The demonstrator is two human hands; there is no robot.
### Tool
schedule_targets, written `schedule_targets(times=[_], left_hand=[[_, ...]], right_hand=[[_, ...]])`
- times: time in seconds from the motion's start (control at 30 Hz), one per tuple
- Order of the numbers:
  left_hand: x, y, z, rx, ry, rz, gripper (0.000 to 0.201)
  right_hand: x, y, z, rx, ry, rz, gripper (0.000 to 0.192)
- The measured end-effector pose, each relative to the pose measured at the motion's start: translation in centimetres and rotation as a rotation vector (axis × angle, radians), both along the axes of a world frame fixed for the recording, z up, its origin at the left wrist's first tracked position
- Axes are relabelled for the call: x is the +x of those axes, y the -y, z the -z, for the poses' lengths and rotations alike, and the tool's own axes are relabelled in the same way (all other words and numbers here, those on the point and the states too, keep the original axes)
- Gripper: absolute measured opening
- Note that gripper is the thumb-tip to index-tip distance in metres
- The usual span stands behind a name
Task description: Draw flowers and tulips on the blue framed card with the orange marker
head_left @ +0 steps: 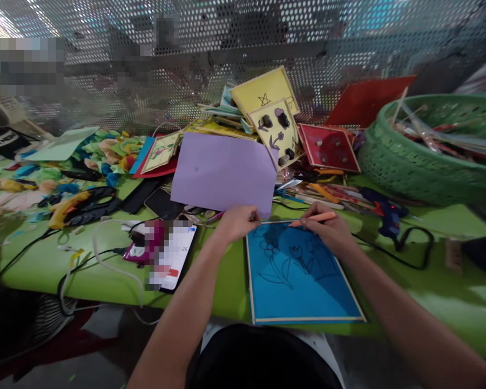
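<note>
my right hand (330,229) pinches an orange pencil (312,218), sketching flowers on the blue card (303,281); my left hand (237,221), fingers curled, pins its corner. next needs steady lines.

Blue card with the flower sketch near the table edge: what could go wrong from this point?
1. The blue card reaches the front edge of the green table; only the left hand pins its top corner, so it may slide as the right hand draws.
2. The purple sheet lies just above the card, touching the left hand, and could shift.
3. The black cable loops close to the right forearm and might snag.
</note>
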State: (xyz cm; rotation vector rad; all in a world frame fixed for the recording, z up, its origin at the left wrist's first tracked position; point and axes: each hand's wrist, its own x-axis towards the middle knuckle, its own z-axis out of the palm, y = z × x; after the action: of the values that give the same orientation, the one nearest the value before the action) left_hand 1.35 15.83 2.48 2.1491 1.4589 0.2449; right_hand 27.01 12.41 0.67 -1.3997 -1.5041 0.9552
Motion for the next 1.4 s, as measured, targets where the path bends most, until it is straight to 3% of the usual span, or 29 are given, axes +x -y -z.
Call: schedule_targets(times=[0.47, 1.4], left_hand=[[-0.09, -0.02, 0.18, 0.006, 0.015, -0.003, 0.007], [-0.12, -0.01, 0.19, 0.002, 0.022, -0.004, 0.006]], right_hand=[[-0.12, 0.12, 0.13, -0.032, -0.038, -0.027, 0.013], [0.11, -0.09, 0.5, 0.047, 0.032, 0.008, 0.01]])
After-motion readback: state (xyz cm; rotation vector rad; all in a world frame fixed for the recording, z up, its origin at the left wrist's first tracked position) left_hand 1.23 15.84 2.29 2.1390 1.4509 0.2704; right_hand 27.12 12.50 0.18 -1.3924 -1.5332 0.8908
